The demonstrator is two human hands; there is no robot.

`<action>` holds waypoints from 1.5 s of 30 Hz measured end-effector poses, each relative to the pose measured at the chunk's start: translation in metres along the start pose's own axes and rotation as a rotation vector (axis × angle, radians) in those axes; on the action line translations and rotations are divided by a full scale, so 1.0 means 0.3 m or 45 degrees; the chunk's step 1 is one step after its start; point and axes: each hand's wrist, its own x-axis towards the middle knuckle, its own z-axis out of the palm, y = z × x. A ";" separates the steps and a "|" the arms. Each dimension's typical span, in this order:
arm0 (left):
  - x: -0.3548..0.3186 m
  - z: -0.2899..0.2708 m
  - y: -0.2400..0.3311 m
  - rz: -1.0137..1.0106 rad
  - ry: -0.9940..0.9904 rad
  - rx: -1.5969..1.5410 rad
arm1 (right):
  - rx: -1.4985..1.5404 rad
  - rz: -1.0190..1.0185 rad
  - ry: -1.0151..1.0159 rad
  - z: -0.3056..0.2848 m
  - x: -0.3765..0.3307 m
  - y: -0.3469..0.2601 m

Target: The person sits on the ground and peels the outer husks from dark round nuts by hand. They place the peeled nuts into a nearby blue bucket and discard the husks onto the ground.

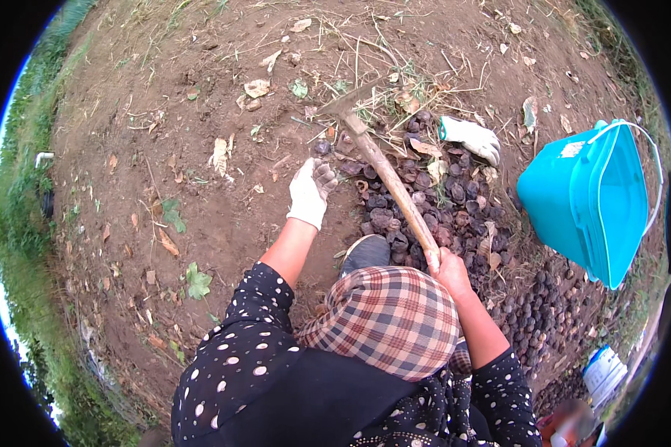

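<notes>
My right hand [449,273], bare, is closed around the lower end of a hoe's wooden handle [395,186]. The hoe slants up and left, its metal head [347,102] over the soil. My left hand [312,190] wears a white glove with soiled grey fingers and holds nothing that I can see. Its fingers are apart and slightly curled, just short of a small dark round nut [322,147]. Right of the handle spreads a heap of dark, shrivelled nut husks [462,190]. A loose white glove [471,139] with a teal cuff lies at the heap's far edge.
A turquoise bucket [563,186] lies tipped at the right. Many round dark nuts [537,320] cover the ground nearer me. A white and blue container [604,376] and part of another person [570,425] show at lower right. My shoe [365,253] is beside the husks.
</notes>
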 end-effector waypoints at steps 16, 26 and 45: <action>0.220 0.217 0.028 1.049 -0.171 2.113 | 0.567 0.013 0.153 -0.074 0.028 0.128; 0.095 0.348 0.008 0.889 -0.621 1.533 | 0.145 -0.040 0.636 -0.035 0.071 0.277; -0.586 0.651 -0.006 0.199 -1.506 0.846 | 0.673 -0.904 0.939 -0.467 -0.160 -0.318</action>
